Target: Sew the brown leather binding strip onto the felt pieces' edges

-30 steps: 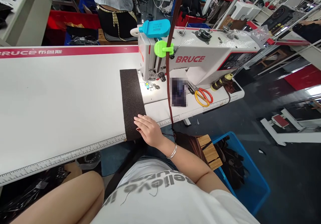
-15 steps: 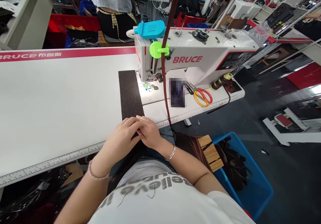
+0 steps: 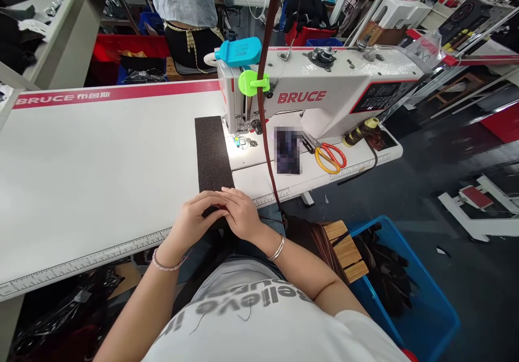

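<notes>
Hands together at the table edge in front of the white BRUCE sewing machine (image 3: 324, 89). Left hand (image 3: 194, 218) curls its fingers over the near end of the dark brown textured fabric strip (image 3: 213, 151); right hand (image 3: 241, 213) touches it, fingers laid flat on the same end. Strip lies flat on the long white table (image 3: 101, 156), far end just left of the machine's needle, not under it. No seam visible, so sewing looks unstarted. Right of the needle: hanging brown strap (image 3: 263, 107), yellow-and-red-handled scissors (image 3: 330, 156). Can't tell if the left hand is pinching. Needle area too small to read.

A garment workshop: industrial sewing machine (image 3: 316, 89), long worktable (image 3: 101, 151), scissors (image 3: 330, 156), fabric bins (image 3: 405, 297).
</notes>
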Tool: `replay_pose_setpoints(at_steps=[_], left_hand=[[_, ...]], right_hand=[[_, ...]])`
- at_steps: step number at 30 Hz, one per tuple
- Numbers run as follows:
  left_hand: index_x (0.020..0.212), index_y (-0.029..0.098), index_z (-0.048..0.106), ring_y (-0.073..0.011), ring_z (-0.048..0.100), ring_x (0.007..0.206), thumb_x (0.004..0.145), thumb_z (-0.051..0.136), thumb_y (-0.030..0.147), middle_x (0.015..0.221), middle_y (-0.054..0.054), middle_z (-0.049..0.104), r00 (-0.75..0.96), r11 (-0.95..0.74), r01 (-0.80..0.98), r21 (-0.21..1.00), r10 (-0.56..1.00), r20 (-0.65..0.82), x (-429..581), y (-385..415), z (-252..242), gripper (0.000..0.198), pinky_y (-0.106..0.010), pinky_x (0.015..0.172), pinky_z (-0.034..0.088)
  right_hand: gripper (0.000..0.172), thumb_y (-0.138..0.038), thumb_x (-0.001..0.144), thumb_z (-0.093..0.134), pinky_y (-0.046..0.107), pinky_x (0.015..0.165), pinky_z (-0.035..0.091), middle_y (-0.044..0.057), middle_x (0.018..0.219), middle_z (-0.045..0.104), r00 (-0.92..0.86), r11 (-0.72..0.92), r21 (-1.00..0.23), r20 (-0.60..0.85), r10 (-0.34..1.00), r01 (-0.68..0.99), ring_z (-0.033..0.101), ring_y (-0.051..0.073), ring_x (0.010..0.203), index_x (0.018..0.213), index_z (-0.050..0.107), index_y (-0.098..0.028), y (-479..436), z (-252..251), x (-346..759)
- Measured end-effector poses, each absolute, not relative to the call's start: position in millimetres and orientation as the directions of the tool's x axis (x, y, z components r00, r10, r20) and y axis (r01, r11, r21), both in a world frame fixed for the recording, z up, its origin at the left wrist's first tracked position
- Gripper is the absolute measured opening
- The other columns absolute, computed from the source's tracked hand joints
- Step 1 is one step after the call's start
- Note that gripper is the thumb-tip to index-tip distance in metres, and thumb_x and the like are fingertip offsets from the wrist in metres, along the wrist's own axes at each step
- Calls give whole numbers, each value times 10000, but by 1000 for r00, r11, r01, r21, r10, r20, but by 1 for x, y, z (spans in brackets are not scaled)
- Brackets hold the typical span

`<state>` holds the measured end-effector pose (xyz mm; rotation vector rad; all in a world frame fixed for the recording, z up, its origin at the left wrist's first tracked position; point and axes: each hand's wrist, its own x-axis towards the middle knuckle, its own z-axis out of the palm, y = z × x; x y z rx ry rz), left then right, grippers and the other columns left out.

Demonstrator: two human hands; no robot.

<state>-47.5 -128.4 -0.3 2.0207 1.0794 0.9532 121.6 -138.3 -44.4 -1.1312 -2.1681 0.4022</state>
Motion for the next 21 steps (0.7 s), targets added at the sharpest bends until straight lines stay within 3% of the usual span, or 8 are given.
replay_pose_setpoints(at_steps=[6, 11, 15, 18, 21], left_hand=[[774, 212, 672, -178, 676, 879, 860, 662, 304, 907, -50, 712, 313, -376, 337, 864, 910, 274, -47, -125, -7, 127, -321, 828, 562], [813, 204, 636, -176, 667, 877, 889, 605, 353, 888, -48, 697, 232, -191, 238, 952, 963, 135, -44, -122, -9, 170, -307, 797, 559], [827, 194, 606, -166, 657, 846, 892, 599, 393, 879, -46, 689, 159, -109, 196, 975, 984, 78, -44, -120, -11, 210, -308, 800, 544], [829, 187, 593, -163, 654, 858, 898, 591, 418, 872, -48, 682, 132, -73, 186, 980, 990, 49, -43, -120, -11, 241, -311, 817, 539], [839, 184, 578, -154, 654, 859, 900, 588, 453, 876, -43, 671, 107, -19, 129, 991, 994, 5, -42, -119, -10, 276, -310, 821, 555]], right_hand=[[351, -264, 994, 419, 369, 1144, 446, 86, 1258, 661, -365, 569, -550, 442, 819, 611, 542, 186, 1291, 1237, 636, -133, -138, -41, 119], [306, -287, 991, 454, 354, 1119, 469, 69, 1171, 700, -327, 561, -604, 461, 825, 566, 587, 172, 1234, 1152, 681, -159, -139, -36, 122], [254, -261, 975, 480, 334, 1014, 524, 71, 1013, 729, -247, 521, -673, 465, 850, 525, 654, 169, 1059, 966, 714, -161, -151, -28, 131], [246, -286, 962, 506, 297, 841, 546, 71, 870, 716, -212, 414, -766, 356, 910, 492, 662, 157, 858, 898, 707, -160, -168, -23, 141], [290, -360, 964, 505, 230, 695, 517, 45, 772, 696, -245, 163, -933, 84, 966, 320, 635, 115, 704, 911, 701, -152, -184, -25, 154]])
